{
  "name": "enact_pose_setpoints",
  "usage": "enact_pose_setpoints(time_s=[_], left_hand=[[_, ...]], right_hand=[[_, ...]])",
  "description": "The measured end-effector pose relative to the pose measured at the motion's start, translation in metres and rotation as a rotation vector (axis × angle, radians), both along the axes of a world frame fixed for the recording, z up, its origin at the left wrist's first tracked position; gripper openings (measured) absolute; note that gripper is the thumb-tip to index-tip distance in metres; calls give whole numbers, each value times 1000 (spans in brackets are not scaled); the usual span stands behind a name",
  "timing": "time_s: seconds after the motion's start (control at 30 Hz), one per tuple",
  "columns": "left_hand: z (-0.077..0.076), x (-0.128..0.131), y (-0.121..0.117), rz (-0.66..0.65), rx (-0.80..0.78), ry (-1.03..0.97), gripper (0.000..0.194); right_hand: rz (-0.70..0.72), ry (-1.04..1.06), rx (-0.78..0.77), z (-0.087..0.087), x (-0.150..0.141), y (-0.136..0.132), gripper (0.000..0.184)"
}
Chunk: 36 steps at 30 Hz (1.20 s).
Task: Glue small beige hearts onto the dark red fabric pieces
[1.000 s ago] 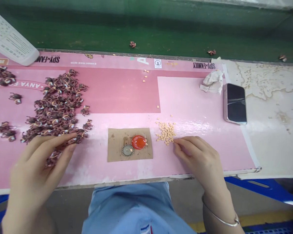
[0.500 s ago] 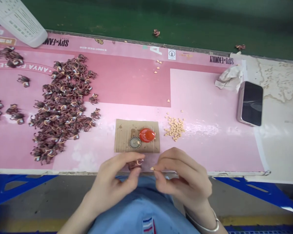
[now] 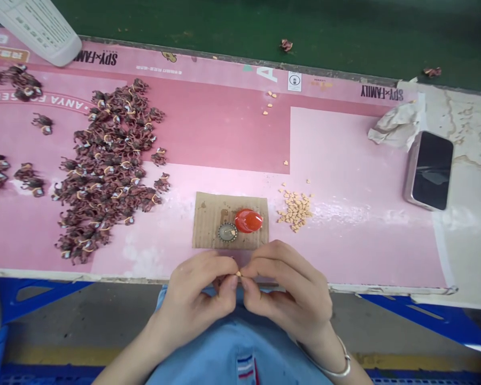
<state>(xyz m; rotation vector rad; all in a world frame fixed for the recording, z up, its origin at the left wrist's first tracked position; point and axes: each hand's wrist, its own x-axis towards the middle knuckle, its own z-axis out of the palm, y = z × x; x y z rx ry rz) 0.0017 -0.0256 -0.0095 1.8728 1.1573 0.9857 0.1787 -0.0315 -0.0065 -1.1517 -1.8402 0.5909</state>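
My left hand (image 3: 206,286) is closed on a small brown-red figure piece (image 3: 221,278), mostly hidden behind the fingers. Between thumb and forefinger, my right hand (image 3: 291,280) pinches a tiny tan piece (image 3: 239,274), which meets the fingertips of my left hand. Just beyond both hands lies a cardboard piece (image 3: 208,214) bearing a glossy red-orange object (image 3: 249,220) and a small round metal cap (image 3: 227,232) with a tan bit in it. A pile of loose tan pieces (image 3: 296,209) is to the right of the cardboard.
A large heap of brown-red pieces (image 3: 108,155) covers the table's left part. A white bottle (image 3: 44,32) lies at the upper left. To the right are crumpled tissue (image 3: 396,125) and a phone (image 3: 432,170). Behind the table runs a green surface (image 3: 224,27).
My right hand has moved left with the tan piece, bringing it against the piece in my left hand. The hands were apart before. The whole view has shifted slightly.
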Motion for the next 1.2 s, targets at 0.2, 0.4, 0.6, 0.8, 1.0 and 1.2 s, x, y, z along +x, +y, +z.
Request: enact_pose_setpoints(time_s=[0.2, 0.4, 0.6, 0.8, 1.0, 1.2], left_hand=[[1, -3, 1, -50, 96, 94, 18], [-1, -4, 4, -56, 122, 169, 17], [-15, -26, -4, 226, -47, -23, 42], [-19, -35, -6, 244, -62, -56, 35], [-18, -36, 3, 168, 101, 3, 35], [-16, -38, 5, 185, 133, 20, 33]], right_hand=[[2, 34, -43, -4, 1, 0, 12], [21, 20, -61, -4, 8, 6, 14], [-187, -199, 12, -7, 31, 24, 18], [-143, -309, 6, -7, 33, 30, 17], [-126, -393, 25, -1, 34, 32, 16], [-74, -498, 139, 2, 34, 33, 19]])
